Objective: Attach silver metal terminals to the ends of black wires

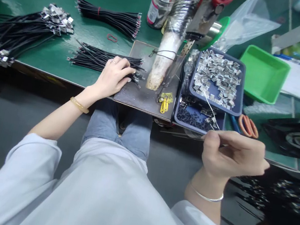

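Note:
My left hand [114, 74] rests over a loose row of short black cables [90, 56], its thumb and fingers closed around cable ends at the edge of a dark work plate [141, 97]. My right hand [232, 153] is raised before the bench edge, fingers pinched on a thin silvery wire [210, 106]. That wire slants up across two stacked blue trays. Small metal connector shells [216, 73] fill the upper tray; small black parts [191, 117] lie in the lower one. The tips of my left fingers are partly hidden among the cables.
A foil-wrapped duct [171, 35] comes down over the plate beside a metal fixture [204, 20]. Yellow clips [165, 103] lie below it. Around them are a tied cable bundle [111, 17], cables with metal connectors [22, 33], a jar [158, 8], a green tray [262, 75] and orange-handled scissors [248, 126].

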{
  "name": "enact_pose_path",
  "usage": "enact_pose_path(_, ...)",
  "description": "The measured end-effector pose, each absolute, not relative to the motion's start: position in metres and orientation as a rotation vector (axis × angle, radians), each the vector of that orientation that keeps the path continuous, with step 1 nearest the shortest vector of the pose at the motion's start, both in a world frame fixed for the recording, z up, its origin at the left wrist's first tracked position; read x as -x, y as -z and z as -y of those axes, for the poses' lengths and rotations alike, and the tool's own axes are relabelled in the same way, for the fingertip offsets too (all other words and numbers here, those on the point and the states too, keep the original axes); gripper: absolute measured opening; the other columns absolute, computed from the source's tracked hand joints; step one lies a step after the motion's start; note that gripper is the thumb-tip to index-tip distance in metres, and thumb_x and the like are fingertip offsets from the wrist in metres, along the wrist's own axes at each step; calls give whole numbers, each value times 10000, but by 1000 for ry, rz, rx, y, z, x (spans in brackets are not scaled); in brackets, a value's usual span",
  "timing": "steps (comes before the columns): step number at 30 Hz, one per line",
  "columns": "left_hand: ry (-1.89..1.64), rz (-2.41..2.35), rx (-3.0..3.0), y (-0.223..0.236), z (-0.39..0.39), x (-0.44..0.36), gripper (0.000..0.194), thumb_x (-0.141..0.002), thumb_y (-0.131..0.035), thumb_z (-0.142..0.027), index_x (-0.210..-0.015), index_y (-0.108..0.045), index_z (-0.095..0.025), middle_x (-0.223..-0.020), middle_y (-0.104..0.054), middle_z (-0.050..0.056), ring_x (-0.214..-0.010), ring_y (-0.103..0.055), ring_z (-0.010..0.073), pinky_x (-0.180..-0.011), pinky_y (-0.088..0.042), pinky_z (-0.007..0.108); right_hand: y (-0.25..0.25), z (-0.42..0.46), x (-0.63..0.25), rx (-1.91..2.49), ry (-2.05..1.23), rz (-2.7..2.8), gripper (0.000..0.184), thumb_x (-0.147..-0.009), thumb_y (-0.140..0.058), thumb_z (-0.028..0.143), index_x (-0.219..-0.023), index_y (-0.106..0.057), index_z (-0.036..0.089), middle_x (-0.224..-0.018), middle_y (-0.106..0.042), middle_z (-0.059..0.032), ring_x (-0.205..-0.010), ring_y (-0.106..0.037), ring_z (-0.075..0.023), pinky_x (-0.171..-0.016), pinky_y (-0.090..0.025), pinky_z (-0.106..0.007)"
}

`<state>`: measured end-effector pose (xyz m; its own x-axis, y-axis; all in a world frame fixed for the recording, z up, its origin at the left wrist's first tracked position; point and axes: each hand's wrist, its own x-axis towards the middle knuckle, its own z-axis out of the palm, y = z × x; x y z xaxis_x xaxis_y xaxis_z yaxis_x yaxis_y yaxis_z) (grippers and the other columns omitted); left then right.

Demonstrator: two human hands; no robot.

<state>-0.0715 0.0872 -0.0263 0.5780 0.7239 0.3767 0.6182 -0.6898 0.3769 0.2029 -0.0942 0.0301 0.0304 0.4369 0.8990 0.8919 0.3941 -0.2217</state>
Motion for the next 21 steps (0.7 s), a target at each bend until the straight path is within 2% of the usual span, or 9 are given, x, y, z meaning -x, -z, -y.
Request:
enact_pose_path(4,-816,-1109,-2575,24,-79,81,199,-916,-554,-272,-915,-750,-239,-1008,-685,103,-1010,-612,300,-918,-443,513,-29,100,-217,1396,582,1573,186,-817,-698,258,-659,-608,220,-498,-587,44,-381,-494,-91,-429,-342,-232)
enact_pose_path(7,-922,-1077,-2533,26,-75,85,206,-919,-558,-286,-856,-753,-263,-979,-711,79,-1000,-631,278,-935,-455,507,-30,99,-232,1688,436,1585,185,-858,-654,280,-691,-602,219,-586,-648,10,-473,-560,-109,-534,-405,-246)
enact_pose_path(9,-1013,-1055,-2485,27,-77,84,222,-933,-547,-303,-864,-754,-263,-966,-730,70,-999,-642,261,-949,-469,491,-29,96,-244,1876,305,1599,178,-859,-638,283,-699,-588,221,-637,-663,-13,-557,-585,-128,-592,-402,-256)
enact_pose_path(14,-1282,-1069,-2324,16,-83,80,199,-959,-584,-387,-965,-744,-270,-974,-740,33,-982,-650,217,-944,-469,430,-14,83,-266,2118,176,1673,137,-799,-640,229,-695,-549,229,-680,-625,-29,-676,-559,-176,-619,-328,-282)
enact_pose_path(17,-1346,-1105,-2232,-6,-83,79,241,-967,-602,-455,-1085,-709,-275,-953,-720,-4,-1067,-607,196,-976,-444,412,-3,77,-269,2136,173,1738,126,-819,-588,205,-704,-543,228,-678,-588,-28,-692,-532,-189,-615,-289,-295)
enact_pose_path(19,-1319,-1104,-2190,-23,-85,80,312,-991,-547,-501,-1173,-674,-282,-941,-704,-5,-1189,-548,203,-1006,-430,416,0,75,-269,2143,181,1767,135,-831,-564,198,-703,-534,228,-676,-571,-28,-691,-512,-191,-609,-270,-302)
enact_pose_path(21,-1291,-1089,-2164,-39,-87,83,410,-1037,-397,-544,-1253,-633,-288,-968,-692,10,-1298,-476,202,-1026,-422,423,1,74,-269,2150,197,1803,135,-827,-556,187,-702,-524,227,-687,-569,-32,-692,-504,-192,-603,-263,-307)
